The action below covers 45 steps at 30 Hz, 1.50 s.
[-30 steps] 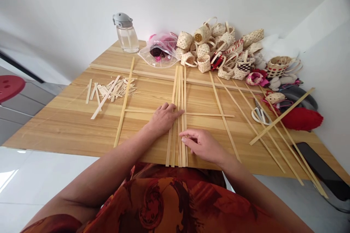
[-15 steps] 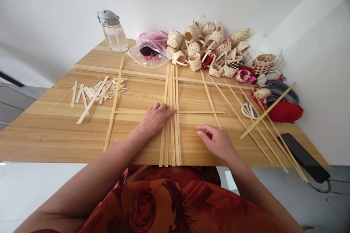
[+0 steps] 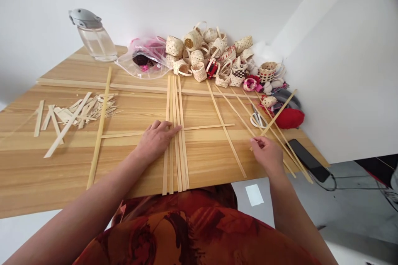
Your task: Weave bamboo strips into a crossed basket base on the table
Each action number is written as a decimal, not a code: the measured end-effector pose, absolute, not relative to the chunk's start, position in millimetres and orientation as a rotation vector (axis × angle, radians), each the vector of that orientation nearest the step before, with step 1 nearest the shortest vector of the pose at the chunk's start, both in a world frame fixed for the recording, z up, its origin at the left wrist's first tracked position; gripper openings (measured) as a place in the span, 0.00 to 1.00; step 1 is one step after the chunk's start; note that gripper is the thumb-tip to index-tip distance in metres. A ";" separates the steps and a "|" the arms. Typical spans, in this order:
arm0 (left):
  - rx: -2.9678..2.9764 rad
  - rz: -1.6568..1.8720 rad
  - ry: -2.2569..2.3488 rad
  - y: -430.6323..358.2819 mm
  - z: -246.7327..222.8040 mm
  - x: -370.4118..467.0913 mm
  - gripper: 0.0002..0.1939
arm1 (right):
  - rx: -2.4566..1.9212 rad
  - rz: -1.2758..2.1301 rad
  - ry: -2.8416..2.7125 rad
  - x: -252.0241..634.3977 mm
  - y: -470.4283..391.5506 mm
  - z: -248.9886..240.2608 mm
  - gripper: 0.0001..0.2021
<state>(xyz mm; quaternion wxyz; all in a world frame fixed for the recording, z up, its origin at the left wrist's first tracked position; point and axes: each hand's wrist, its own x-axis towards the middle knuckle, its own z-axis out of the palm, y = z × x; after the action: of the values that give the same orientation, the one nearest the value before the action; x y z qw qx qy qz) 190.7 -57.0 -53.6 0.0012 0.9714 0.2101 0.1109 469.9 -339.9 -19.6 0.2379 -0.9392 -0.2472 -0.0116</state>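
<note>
My left hand (image 3: 155,138) lies on a bundle of several long, pale wooden strips (image 3: 174,161), its thumb stretched across them and its other fingers low on the table. A thin crosswise strip (image 3: 208,126) runs beneath the bundle or through it; the hand hides the crossing. On the right, my right hand (image 3: 268,155) has its thumb and fingertips closed around the lower end of a slanted strip (image 3: 281,109). That strip lies across several other long strips (image 3: 231,107). Part of the grip is hidden by the hand itself.
Small woven baskets (image 3: 199,70) are heaped along the wall, beside a plastic bag (image 3: 146,60) and a water bottle (image 3: 96,43). Scissors (image 3: 257,119), red yarn (image 3: 290,119) and a phone (image 3: 306,159) lie at right. Short strip scraps (image 3: 83,112) lie at left.
My right hand has moved right, from beside the bundle to the slanted strip, and has closed on its end. My left hand stays on the bundle. The view has turned right.
</note>
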 end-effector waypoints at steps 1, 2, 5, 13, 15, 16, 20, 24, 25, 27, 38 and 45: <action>3.055 0.355 0.660 -56.7 -54.1 190.7 0.28 | -2.610 -0.045 -0.625 478.8 -344.5 -19.3 0.17; 3.060 0.353 0.661 -56.5 -54.3 190.7 0.27 | -2.650 -0.049 -0.574 487.4 -348.3 -18.8 0.17; 3.070 0.324 0.675 -56.8 -53.0 190.6 0.27 | -2.762 -0.013 -0.449 509.4 -353.3 -16.5 0.20; 3.069 0.340 0.657 -57.3 -51.9 189.5 0.27 | -2.501 0.043 -0.240 536.6 -342.1 -16.7 0.14; 3.060 0.340 0.661 -56.5 -53.8 190.0 0.26 | -2.407 0.036 -0.225 535.7 -342.3 -17.9 0.13; 3.056 0.335 0.665 -56.1 -54.8 190.4 0.26 | -2.352 0.037 -0.221 533.4 -342.6 -18.4 0.14; 3.044 0.334 0.675 -55.5 -56.6 191.8 0.25 | -2.053 0.112 -0.264 508.9 -339.4 -18.1 0.19; 3.022 0.327 0.685 -57.1 -53.3 191.8 0.26 | -1.713 0.303 -0.429 462.4 -324.5 -15.2 0.20; 3.019 0.326 0.680 -57.4 -52.5 191.7 0.26 | -1.705 0.342 -0.484 449.0 -319.4 -14.7 0.18; 3.015 0.335 0.668 -57.7 -52.1 191.4 0.27 | -1.713 0.448 -0.614 422.4 -309.2 -14.8 0.15; 3.019 0.363 0.667 -57.8 -54.0 191.3 0.28 | -1.820 0.926 -0.824 354.6 -279.5 -36.0 0.13; 3.002 0.340 0.674 -58.0 -53.0 190.5 0.29 | -1.859 1.057 -0.842 348.9 -269.2 -29.6 0.12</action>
<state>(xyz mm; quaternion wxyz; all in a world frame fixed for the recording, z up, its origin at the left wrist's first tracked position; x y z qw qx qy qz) 190.5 -58.0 -53.0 0.0230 0.9695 0.2177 0.1098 348.9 -269.2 -29.6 0.4094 -0.7379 -0.3344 0.4197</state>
